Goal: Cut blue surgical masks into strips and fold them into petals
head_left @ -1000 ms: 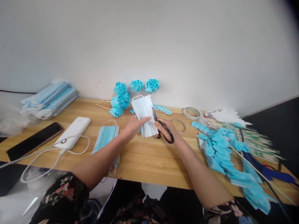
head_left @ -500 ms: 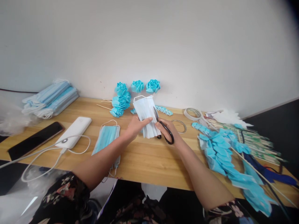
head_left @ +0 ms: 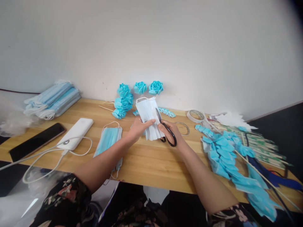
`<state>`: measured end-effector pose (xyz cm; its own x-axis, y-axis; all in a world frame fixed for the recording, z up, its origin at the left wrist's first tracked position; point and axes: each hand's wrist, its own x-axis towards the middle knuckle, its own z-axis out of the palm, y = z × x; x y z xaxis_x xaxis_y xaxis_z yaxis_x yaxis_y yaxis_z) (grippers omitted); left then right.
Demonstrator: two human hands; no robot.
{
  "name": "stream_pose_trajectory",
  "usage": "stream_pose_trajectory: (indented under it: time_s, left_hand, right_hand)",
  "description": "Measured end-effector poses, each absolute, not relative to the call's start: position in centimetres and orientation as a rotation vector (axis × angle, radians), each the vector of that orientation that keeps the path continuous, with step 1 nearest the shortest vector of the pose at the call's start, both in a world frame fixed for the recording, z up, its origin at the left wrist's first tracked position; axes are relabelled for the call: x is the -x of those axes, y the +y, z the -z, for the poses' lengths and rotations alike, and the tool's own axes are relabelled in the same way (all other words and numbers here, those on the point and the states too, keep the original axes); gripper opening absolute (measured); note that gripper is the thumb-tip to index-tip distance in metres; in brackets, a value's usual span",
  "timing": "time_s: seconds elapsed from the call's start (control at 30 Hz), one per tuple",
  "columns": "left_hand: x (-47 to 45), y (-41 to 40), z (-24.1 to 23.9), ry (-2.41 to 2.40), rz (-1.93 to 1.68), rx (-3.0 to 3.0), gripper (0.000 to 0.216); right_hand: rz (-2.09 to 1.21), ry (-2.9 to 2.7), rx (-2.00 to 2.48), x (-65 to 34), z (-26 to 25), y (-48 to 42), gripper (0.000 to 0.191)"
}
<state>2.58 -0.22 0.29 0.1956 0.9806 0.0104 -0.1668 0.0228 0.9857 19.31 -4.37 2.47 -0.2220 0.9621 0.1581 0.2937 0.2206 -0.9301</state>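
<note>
My left hand [head_left: 140, 126] is closed on a pale blue face mask [head_left: 147, 111], thumb across its front, holding it raised over the table. One ear loop shows at the mask's upper end, and its lower edge is pleated. In my right hand [head_left: 172, 128] is a pair of black-handled scissors [head_left: 172, 138], with fingers in the handles. The scissors' blades lie along the mask's right edge, pointing up and away; whether they bite into the fabric I cannot tell. Behind the mask, blue fabric roses [head_left: 155, 87] stand against the wall.
Left on the table [head_left: 151, 167] are a mask stack [head_left: 53, 97], a phone [head_left: 38, 142], a cabled white power bank [head_left: 75, 134] and another blue mask [head_left: 108, 140]. Tape rolls [head_left: 196, 116], gathered blue strips [head_left: 220, 154] and green-and-white packets [head_left: 262, 145] lie to the right.
Both hands, the mask and the scissors keep nearly the same pose. The whole view has shifted very slightly; the scissors' lower handle loop sits a little further right.
</note>
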Motion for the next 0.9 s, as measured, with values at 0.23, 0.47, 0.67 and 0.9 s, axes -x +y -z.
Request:
stream_pose_trajectory:
  time_s: [0.23, 0.47, 0.67, 0.9]
  left_hand:
    - [-2.62, -0.18, -0.26, 0.934, -1.145, -1.161, 0.043]
    - [-2.58, -0.12, -0.05, 0.934, -1.140, -1.156, 0.043]
    - [-2.53, -0.09, 0.01, 0.932, -1.139, -1.152, 0.044]
    - [-2.61, -0.11, -0.28, 0.947, -1.140, -1.140, 0.043]
  right_hand:
    - [-1.040, -1.657, 1.211, -19.32, -2.19, -4.33, 0.045]
    - [-1.042, -1.652, 1.203, -19.39, -2.12, -4.17, 0.043]
    - [-1.041, -1.662, 1.196, -19.39, -2.21, -4.17, 0.043]
    - [-1.055, -1.634, 1.215, -19.38, -2.02, -4.08, 0.044]
